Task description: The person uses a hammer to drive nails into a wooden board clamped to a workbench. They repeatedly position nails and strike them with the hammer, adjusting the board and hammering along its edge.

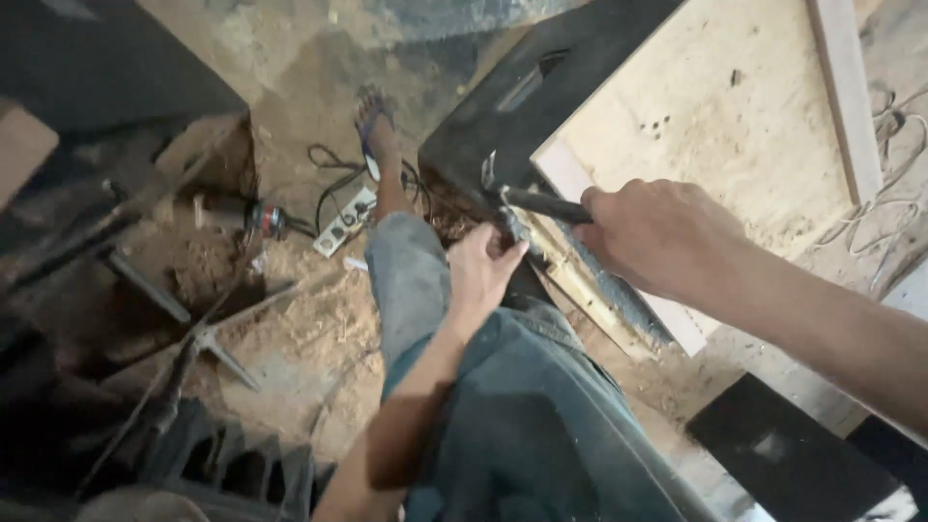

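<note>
In the head view, the right hand (657, 237) is closed in a full fist around the dark handle of a hammer (541, 203), whose pale metal head sits at the near corner of a plywood panel (715, 126) lying flat on the ground. The left hand (483, 271) is curled just below the hammer head, fingertips pinched on something small and dark at the panel's corner (too small and blurred to tell what it is), so its grip is nearly shut with thumb and fingers meeting. Both hands work at that same corner, almost touching each other, where a black edge strip (541, 87) runs along the panel's left side and a pale wooden batten (619, 290) runs along its near edge. A second batten (846, 97) lies near the panel's right edge. The person's leg, in grey-blue trousers (522, 416), stretches out beside the panel, ending in a foot in a blue sandal (372, 121) on the sawdust-covered floor (290, 319). Just left of the leg lies a white power strip (343, 224) with black cables, and beyond it a power tool (261, 220) with a red part. Loose wire (894, 174) coils off the panel's right edge, and a black board (783, 454) lies near the lower right.
</note>
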